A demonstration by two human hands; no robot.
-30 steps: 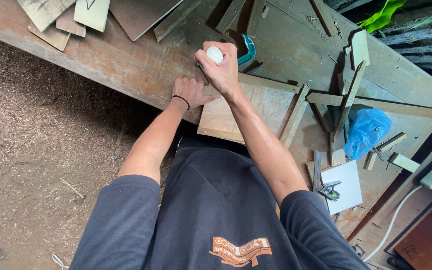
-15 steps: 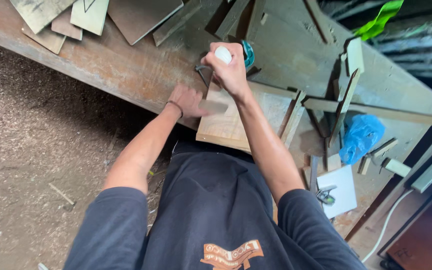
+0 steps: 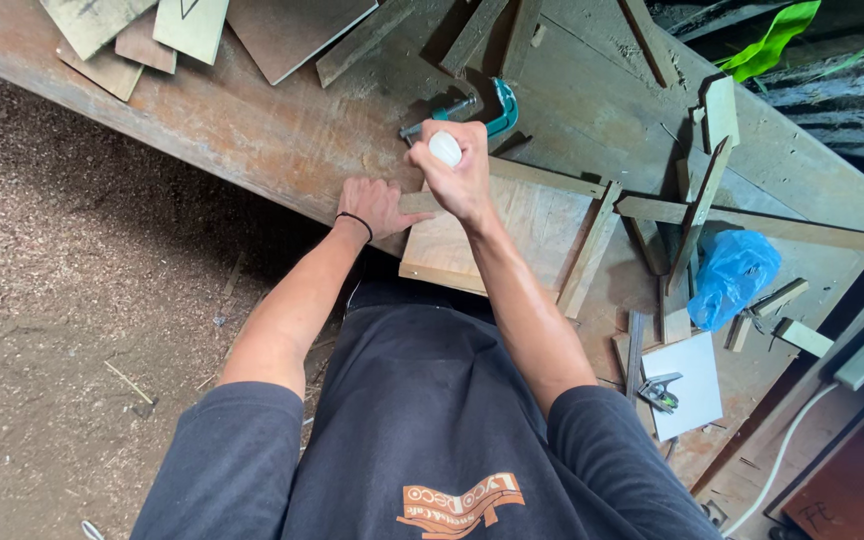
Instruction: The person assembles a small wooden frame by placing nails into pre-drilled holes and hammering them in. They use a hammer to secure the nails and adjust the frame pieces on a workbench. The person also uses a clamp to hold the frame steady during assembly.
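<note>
Right hand: the right hand (image 3: 460,175) is closed in a fist around a white bottle (image 3: 445,148), held over the far left corner of the board.
Left hand: the left hand (image 3: 377,205) lies flat, fingers spread, pressing a thin wood strip (image 3: 417,203) at the workbench edge.
Board: a pale plywood board (image 3: 512,235) rests on the workbench (image 3: 252,125), near the person.
Clamp: a teal clamp (image 3: 487,108) sits just beyond the bottle.
Right side: a blue plastic bag (image 3: 732,275) (crumpled) lies among wood offcuts.

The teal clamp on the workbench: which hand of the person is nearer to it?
The right hand. It is closed around a white-capped object just below and left of the teal clamp. The left hand lies flat on the workbench, farther down and left.
</note>
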